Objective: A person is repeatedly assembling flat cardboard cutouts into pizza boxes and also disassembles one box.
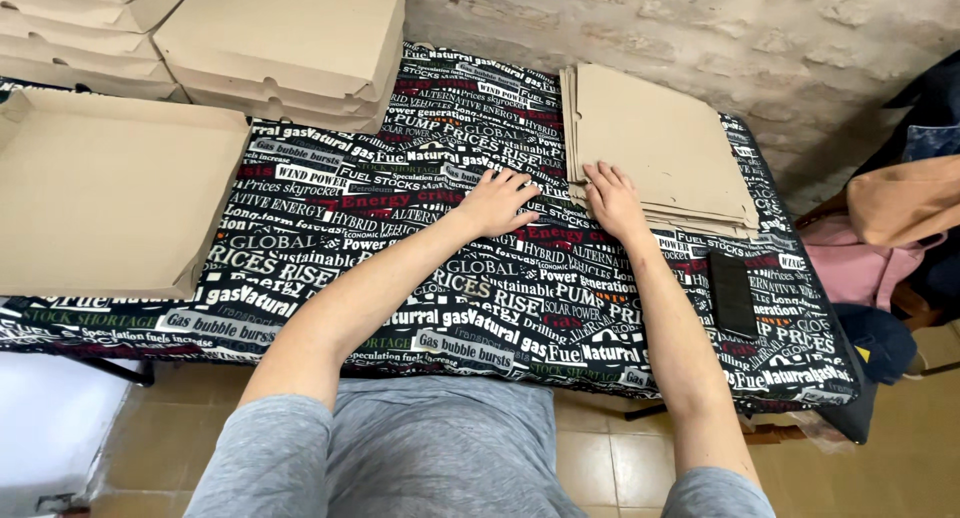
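A stack of flat brown cardboard sheets (660,138) lies on a table covered with a black cloth printed all over in white lettering (420,278). My right hand (612,200) rests palm down on the near left corner of the stack, fingers spread. My left hand (497,202) lies flat on the cloth just left of the stack, fingers apart and pointing toward its edge. Neither hand holds anything.
An open folded cardboard box (100,193) sits at the left. Closed flat boxes (285,43) are piled at the back left. A black phone (732,294) lies near the right front edge. A chair with pink and tan cloth (890,228) stands at the right, by a brick wall.
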